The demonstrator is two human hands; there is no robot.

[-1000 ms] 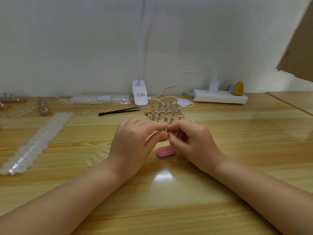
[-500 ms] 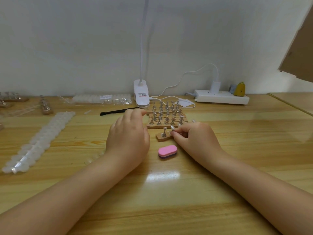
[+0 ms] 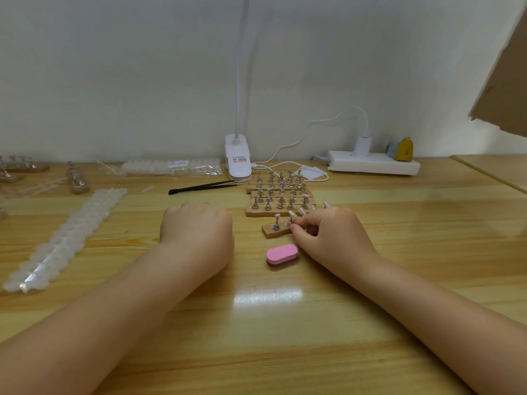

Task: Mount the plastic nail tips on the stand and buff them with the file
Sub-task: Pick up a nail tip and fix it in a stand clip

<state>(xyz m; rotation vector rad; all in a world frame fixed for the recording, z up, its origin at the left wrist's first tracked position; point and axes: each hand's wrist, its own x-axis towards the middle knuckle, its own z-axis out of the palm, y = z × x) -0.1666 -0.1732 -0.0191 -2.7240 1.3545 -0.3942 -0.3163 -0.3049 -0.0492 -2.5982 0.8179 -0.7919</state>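
Surface (image 3: 285, 352): light wood grain, glossy varnish, lamp glare noted at frame centre. Stand (image 3: 273, 231) at centre: unfinished wood base, shiny metal pegs. File (image 3: 282, 254): matt pink foam block, purple layer beneath. Nail tips (image 3: 65, 240) at left: translucent white plastic, in clear glossy film. Tweezers (image 3: 202, 186): matt black.

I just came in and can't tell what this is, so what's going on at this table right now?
A person is setting up nail tips at a wooden table. Their right hand pinches a small peg with a nail tip on the nearest wooden stand. The left hand rests curled on the table, holding nothing visible. The pink file lies untouched between the hands, so buffing hasn't begun.
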